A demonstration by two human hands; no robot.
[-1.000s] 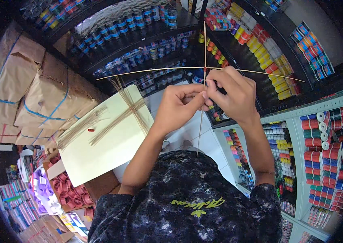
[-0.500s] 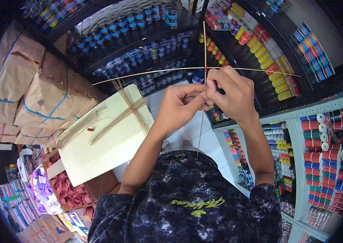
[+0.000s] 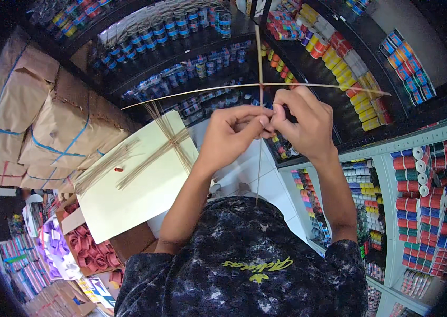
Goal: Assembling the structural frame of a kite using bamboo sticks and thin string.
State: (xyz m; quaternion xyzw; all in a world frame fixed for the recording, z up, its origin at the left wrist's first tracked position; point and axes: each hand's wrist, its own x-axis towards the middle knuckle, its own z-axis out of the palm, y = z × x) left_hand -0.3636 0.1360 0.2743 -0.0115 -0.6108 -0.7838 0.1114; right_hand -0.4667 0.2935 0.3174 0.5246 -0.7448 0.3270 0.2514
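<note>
Now, watching from my end, I see the two crossed sticks shifted: the upright stick point(image 3: 260, 58) tips a little toward eleven o'clock, and the red binding point(image 3: 261, 84) where it meets the long cross stick point(image 3: 197, 91) sits slightly higher and further left, at one o'clock in my view. To me that suggests the left hand point(image 3: 234, 138) is carrying the weight while the right hand point(image 3: 307, 126) works free beside it.

Half a second ago the right fingertips lay against the upright stick just below the binding; now a narrow gap shows between them, toward three o'clock of the stick. Its thumb and fingers are pinched together, though I cannot tell whether any thread lies between them. The left hand grasps the upright stick below the crossing, its fingertips close to the right ones, and the stick's lower end runs down toward six o'clock.

Between eight and nine o'clock, the pale board point(image 3: 128, 208) is unchanged, with its stick bundle point(image 3: 173, 140) and a small red piece point(image 3: 118, 169) lying where they were.
</note>
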